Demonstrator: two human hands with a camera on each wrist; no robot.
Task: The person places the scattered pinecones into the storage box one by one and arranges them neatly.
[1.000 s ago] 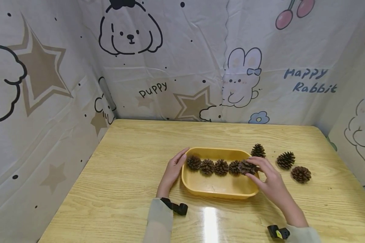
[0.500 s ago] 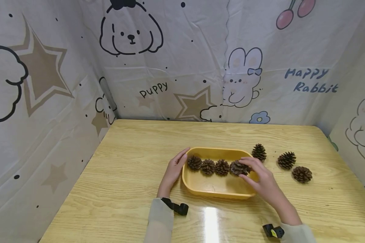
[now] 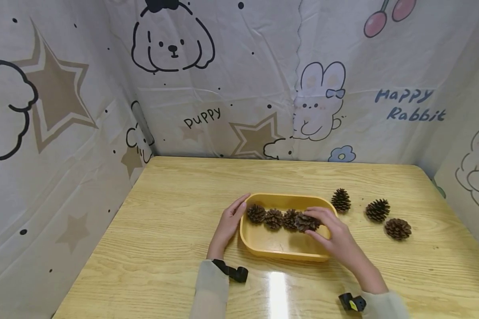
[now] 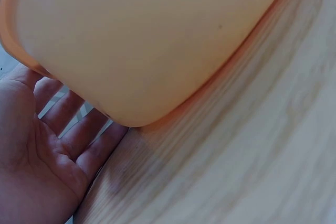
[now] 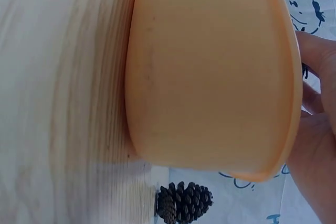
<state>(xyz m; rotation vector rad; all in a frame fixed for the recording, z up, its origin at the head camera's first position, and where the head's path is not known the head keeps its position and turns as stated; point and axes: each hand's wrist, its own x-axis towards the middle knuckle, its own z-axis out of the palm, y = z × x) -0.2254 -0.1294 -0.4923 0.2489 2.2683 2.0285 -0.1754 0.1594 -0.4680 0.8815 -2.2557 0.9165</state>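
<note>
Person's right hand [image 3: 337, 237] pinching a pinecone [image 3: 305, 223] over a yellow bin [image 3: 280, 242] on a wooden tabletop [image 3: 175, 212].
The right fingers and thumb grip the pinecone's sides; beside it, three bin pinecones [image 3: 273, 219] show in a row. The left hand [image 3: 228, 226], fingers spread, touches the bin's left end. Three loose pinecones [image 3: 377, 211] sit toward the tabletop's right edge.

Pale cartoon-printed fabric walls [image 3: 243, 66], wood-grain table [image 3: 171, 212], bright light reflection [image 3: 277, 292] on top

the cloth backdrop [image 3: 247, 75] reads "puppy" [image 3: 202, 118] and, further right, "happy rabbit" [image 3: 411, 105].
</note>
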